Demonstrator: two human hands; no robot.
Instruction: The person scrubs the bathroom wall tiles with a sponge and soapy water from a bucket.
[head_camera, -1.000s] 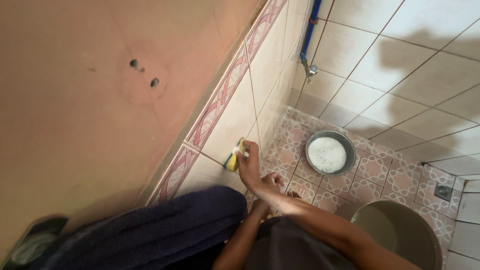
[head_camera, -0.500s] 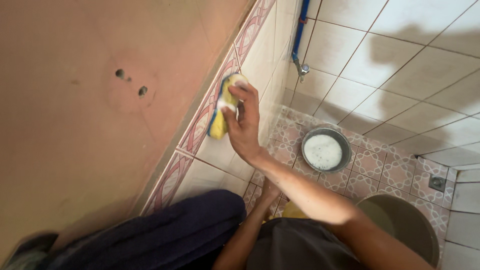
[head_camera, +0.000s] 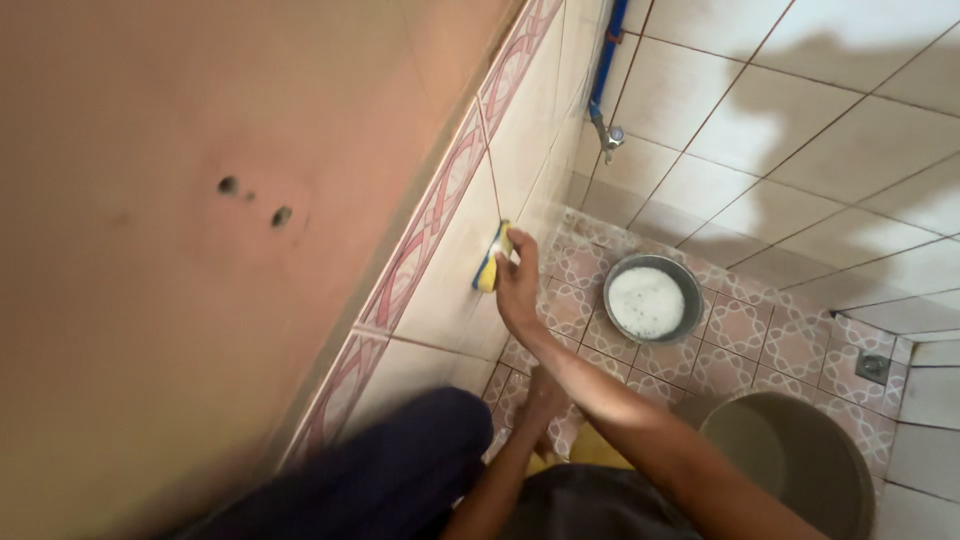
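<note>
So the sponge (head_camera: 491, 258), yellow with a blue edge, is flat against a cream wall tile (head_camera: 455, 270) right now, just under the patterned pink border strip (head_camera: 430, 220). Half a second back it was higher, right on that border strip, and a full second back it was lower down near the bottom of the tile. So it's going up and down the wall in strokes, and this catches it on the way back down. To me that reads as scrubbing in passes, with the middle of the tile getting worked over again.

The right hand (head_camera: 517, 285) is closed around the sponge, fingers wrapped over its back and pressing it to the wall, arm stretched out from the lower right. The left hand (head_camera: 545, 395) hangs low by the floor; it's partly behind the right arm, so I can't tell whether it's open or gripping something.

Out on the patterned floor (head_camera: 740, 335) sits a metal bowl (head_camera: 653, 300) of white soapy water, well apart from the sponge. A big tan bucket (head_camera: 800, 455) sits at the bottom right. A tap (head_camera: 611, 135) on a blue pipe (head_camera: 608, 50) hangs in the corner above the bowl. Up and left of the border, the wall is plain pinkish plaster with two small holes (head_camera: 255, 202).
</note>
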